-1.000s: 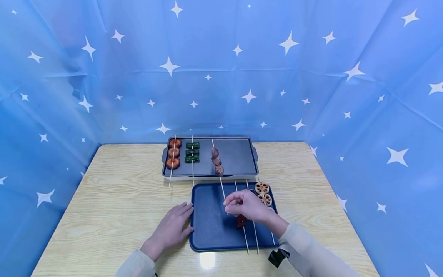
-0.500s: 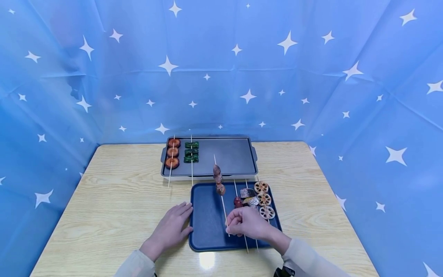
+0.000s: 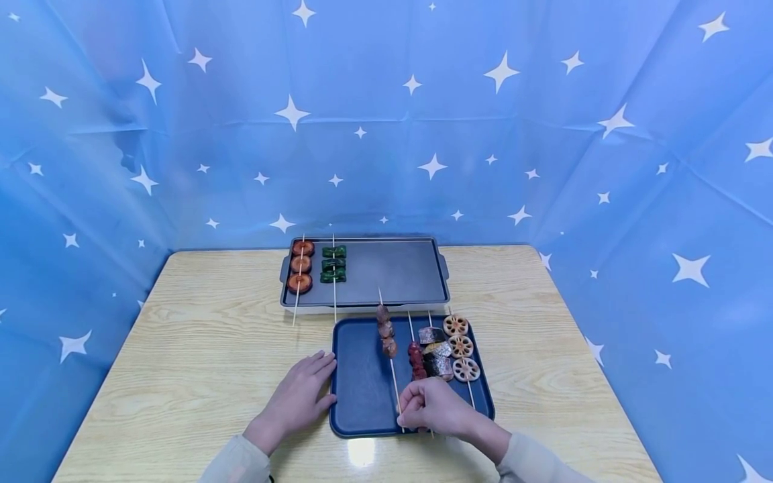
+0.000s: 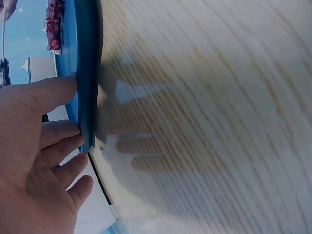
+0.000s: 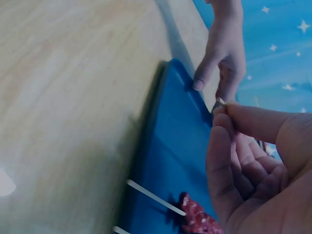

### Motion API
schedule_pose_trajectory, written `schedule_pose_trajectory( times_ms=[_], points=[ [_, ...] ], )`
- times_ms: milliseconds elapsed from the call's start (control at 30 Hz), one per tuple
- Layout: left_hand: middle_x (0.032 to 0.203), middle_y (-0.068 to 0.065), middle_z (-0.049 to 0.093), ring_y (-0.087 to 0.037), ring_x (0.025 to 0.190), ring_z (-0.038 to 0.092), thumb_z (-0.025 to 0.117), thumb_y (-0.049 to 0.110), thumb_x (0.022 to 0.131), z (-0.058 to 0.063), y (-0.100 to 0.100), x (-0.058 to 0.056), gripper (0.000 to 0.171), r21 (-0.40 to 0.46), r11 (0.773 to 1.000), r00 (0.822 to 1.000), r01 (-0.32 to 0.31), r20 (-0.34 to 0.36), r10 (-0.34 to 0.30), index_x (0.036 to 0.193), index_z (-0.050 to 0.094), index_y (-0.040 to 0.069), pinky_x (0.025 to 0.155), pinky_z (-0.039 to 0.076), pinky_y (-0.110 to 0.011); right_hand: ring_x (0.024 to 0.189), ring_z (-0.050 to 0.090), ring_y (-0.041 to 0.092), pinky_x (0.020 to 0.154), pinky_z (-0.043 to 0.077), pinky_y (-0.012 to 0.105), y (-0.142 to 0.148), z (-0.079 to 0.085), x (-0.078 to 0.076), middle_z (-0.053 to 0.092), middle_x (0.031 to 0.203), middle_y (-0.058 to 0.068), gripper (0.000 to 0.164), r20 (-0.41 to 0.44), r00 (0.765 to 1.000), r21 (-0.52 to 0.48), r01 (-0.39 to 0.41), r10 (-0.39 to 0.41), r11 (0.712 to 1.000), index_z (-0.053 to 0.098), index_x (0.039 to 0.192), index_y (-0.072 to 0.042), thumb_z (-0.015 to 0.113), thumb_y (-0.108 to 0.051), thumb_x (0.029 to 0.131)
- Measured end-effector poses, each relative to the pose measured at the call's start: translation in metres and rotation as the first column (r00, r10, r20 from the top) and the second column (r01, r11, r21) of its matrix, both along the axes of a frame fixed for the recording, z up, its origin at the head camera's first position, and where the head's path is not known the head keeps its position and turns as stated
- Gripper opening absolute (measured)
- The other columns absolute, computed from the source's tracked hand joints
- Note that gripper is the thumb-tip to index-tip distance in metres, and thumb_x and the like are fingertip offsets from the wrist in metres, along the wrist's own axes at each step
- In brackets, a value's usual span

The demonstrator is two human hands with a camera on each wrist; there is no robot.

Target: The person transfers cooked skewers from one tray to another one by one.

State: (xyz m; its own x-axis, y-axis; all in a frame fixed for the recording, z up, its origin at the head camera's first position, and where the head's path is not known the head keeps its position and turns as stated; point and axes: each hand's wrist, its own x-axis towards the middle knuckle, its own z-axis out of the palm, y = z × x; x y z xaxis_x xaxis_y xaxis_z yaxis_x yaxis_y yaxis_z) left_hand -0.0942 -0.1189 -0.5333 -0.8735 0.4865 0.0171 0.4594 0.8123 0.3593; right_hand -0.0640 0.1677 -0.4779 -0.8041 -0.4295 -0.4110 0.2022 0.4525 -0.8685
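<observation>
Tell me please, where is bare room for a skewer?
Bare: the griddle pan right of the green vegetable skewer; the blue tray left of the held meat skewer; the wooden table right of the tray. Crowded: the tray's right side, where red skewer, fish skewer and lotus-root skewer lie close.

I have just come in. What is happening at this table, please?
A person's right hand pinches the lower end of a brown meat skewer, with most of its meat over the blue tray and the tip pointing to the grill pan. The left hand rests its fingers against the tray's left edge. On the tray's right side lie a dark red skewer, a black-and-silver skewer and a lotus root skewer. On the pan's left part lie a mushroom skewer and a green vegetable skewer.
</observation>
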Motion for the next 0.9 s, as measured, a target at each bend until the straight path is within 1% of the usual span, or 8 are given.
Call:
schedule_pose_trajectory(
  times_ms=[100, 200, 433, 500, 667, 900],
  points=[
    [0.143, -0.011, 0.054, -0.032, 0.137, 0.045, 0.072, 0.033, 0.086, 0.0, 0.0, 0.0, 0.061, 0.004, 1.0, 1.0, 0.001, -0.002, -0.001, 0.135, 0.056, 0.0, 0.117, 0.035, -0.049, 0.057, 0.054, 0.007, 0.047, 0.043, 0.019, 0.001, -0.003, 0.004, 0.064, 0.065, -0.004, 0.014, 0.01, 1.0, 0.009, 0.006, -0.006, 1.0, 0.066, 0.084, -0.003, 0.077, -0.008, 0.079],
    [0.143, -0.012, 0.055, -0.033, 0.137, 0.046, 0.072, 0.033, 0.085, 0.0, 0.0, 0.0, 0.061, 0.002, 1.0, 1.0, 0.005, -0.004, -0.005, 0.134, 0.056, 0.0, 0.116, 0.036, -0.05, 0.057, 0.053, 0.006, 0.049, 0.043, 0.018, 0.002, -0.005, 0.008, 0.063, 0.065, -0.004, 0.014, 0.013, 1.0, 0.012, 0.003, -0.003, 1.0, 0.066, 0.084, -0.003, 0.078, -0.008, 0.078],
    [0.143, -0.011, 0.054, -0.031, 0.138, 0.045, 0.072, 0.034, 0.086, -0.001, 0.0, 0.0, 0.061, -0.002, 1.0, 1.0, 0.001, -0.001, -0.001, 0.135, 0.056, 0.0, 0.117, 0.035, -0.049, 0.054, 0.054, 0.008, 0.047, 0.047, 0.021, 0.005, -0.008, 0.015, 0.062, 0.064, -0.002, 0.013, 0.037, 0.999, -0.002, 0.01, -0.009, 1.0, 0.065, 0.083, -0.003, 0.077, -0.005, 0.077],
    [0.143, -0.011, 0.054, -0.031, 0.138, 0.046, 0.072, 0.034, 0.086, -0.001, 0.0, -0.001, 0.061, -0.003, 1.0, 1.0, 0.0, -0.004, 0.0, 0.135, 0.056, 0.0, 0.117, 0.035, -0.049, 0.055, 0.055, 0.008, 0.047, 0.047, 0.021, 0.006, -0.009, 0.016, 0.064, 0.065, -0.001, 0.013, 0.034, 0.999, 0.009, 0.009, -0.009, 1.0, 0.065, 0.083, -0.003, 0.077, -0.005, 0.077],
    [0.143, -0.011, 0.055, -0.031, 0.137, 0.046, 0.072, 0.034, 0.086, -0.001, 0.0, -0.001, 0.061, -0.004, 1.0, 1.0, 0.001, -0.011, -0.001, 0.134, 0.057, 0.001, 0.117, 0.036, -0.049, 0.059, 0.058, 0.008, 0.049, 0.052, 0.024, 0.009, -0.012, 0.019, 0.068, 0.067, 0.001, 0.012, 0.028, 1.0, 0.022, 0.008, -0.009, 1.0, 0.066, 0.081, -0.004, 0.077, -0.004, 0.076],
    [0.143, -0.011, 0.055, -0.031, 0.137, 0.046, 0.073, 0.034, 0.085, -0.001, 0.0, 0.0, 0.061, 0.0, 1.0, 1.0, 0.004, -0.012, -0.004, 0.134, 0.057, 0.0, 0.117, 0.035, -0.049, 0.06, 0.059, 0.009, 0.049, 0.055, 0.028, 0.012, -0.015, 0.02, 0.068, 0.067, 0.001, 0.013, 0.037, 0.999, 0.036, 0.022, -0.024, 0.999, 0.066, 0.08, -0.004, 0.078, -0.004, 0.076]
  ],
)
